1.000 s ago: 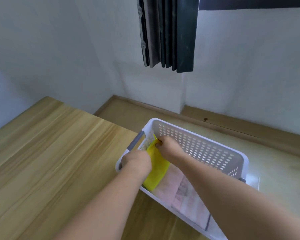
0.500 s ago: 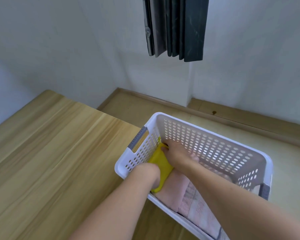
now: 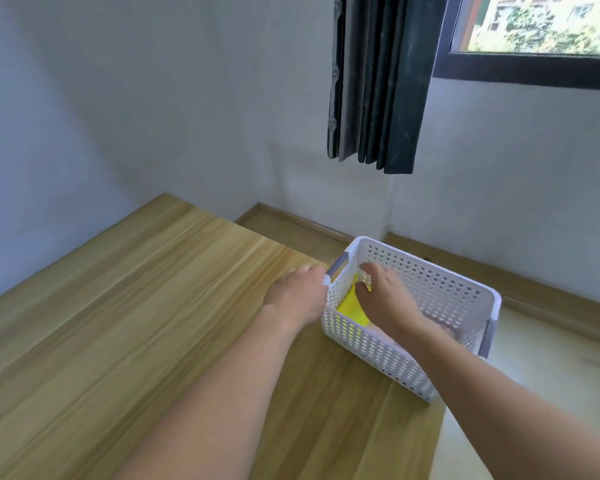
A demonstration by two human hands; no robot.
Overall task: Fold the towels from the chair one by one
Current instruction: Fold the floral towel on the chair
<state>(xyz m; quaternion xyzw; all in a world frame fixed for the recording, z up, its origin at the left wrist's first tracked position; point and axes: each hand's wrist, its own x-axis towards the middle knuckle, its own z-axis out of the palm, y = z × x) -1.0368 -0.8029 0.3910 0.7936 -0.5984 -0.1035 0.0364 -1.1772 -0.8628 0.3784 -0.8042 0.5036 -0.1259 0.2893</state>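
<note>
From my feed, the biggest thing is the wooden worktop point(image 3: 125, 323), running from 7 o'clock up toward 12 o'clock, with pale walls behind it, a dark curtain point(image 3: 378, 81) hanging at 1 o'clock and a window point(image 3: 541, 26) at 2 o'clock. Beyond the worktop's far edge the floor point(image 3: 551, 358) shows at 3 o'clock.

Next down in size is the white perforated basket point(image 3: 430, 289), sitting on the worktop's right edge at about 2 o'clock from frame centre, its long axis running from 10 o'clock to 4 o'clock.

My left hand point(image 3: 297, 292) lies outside the basket, touching its near-left corner by the grey handle, fingers relaxed and holding nothing. My right hand point(image 3: 388, 299) is down inside, fingers bent onto the yellow towel point(image 3: 352, 303); I cannot tell whether that grip is closed on the cloth or only pressing it.

The yellow towel stands folded against the basket's left end wall, at 9 o'clock from the right hand, which is plainly nearer. A pale folded towel point(image 3: 451, 332) lies under the right wrist.
</note>
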